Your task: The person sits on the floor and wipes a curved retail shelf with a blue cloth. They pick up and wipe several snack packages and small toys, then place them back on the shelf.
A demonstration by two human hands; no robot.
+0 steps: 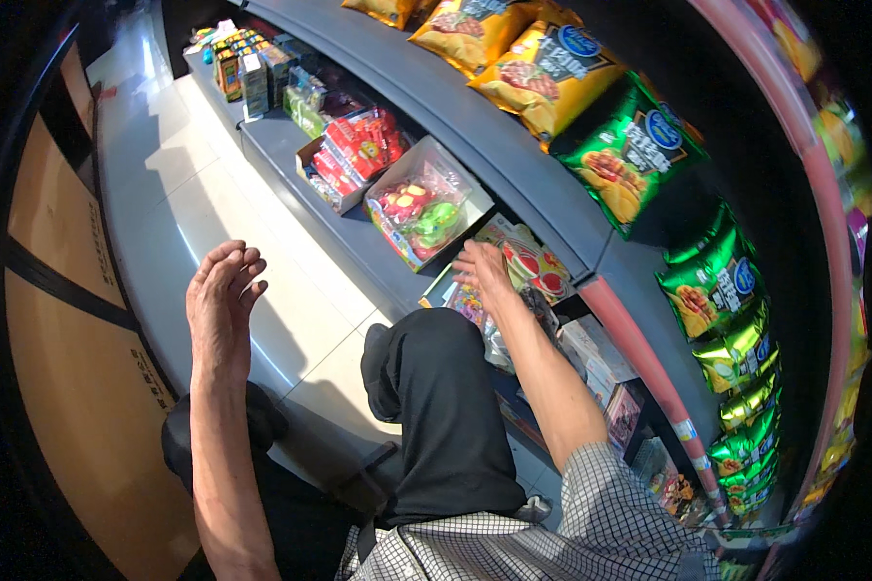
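My left hand (221, 309) hangs in the air above the tiled floor, palm turned inward, fingers loosely curled and slightly apart, with nothing in it. My right hand (488, 272) reaches over the bottom shelf, with nothing visible in its fingers; whether it touches the goods below cannot be seen. Just under it lies a low open box of small colourful packets (468, 301). Behind that stands a printed carton with watermelon pictures (541, 267). To the far side is an open display box (479, 197) holding bagged red and green plastic toys (436, 221).
The grey shelf board (280, 156) also carries red packets (363, 145) and small upright boxes (254, 80). Chip bags in yellow (541, 76) and green (628, 152) fill the shelf above. Brown cartons (65, 356) stand left. My bent knee (436, 348) is close to the shelf.
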